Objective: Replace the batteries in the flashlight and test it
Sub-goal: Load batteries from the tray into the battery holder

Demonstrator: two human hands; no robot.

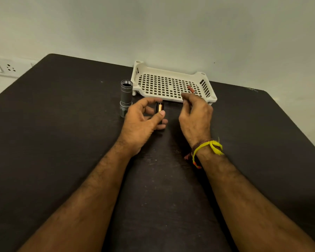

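**Battery holder in left hand, spare battery just past right fingertips**

Dark table (62, 142); white slotted tray (171, 82) at its far edge. Flashlight body (126, 96) stands upright, open end up, just left of the left hand (142, 122). Left hand pinches a black battery holder (159, 109), copper-coloured cell showing, long axis roughly upright. Right hand (196, 113) has fingers curled near the tray's front rim; can't tell if it holds anything. Reddish battery (191, 89) lies diagonally in the tray, beyond and nearest the right hand. No readable labels.
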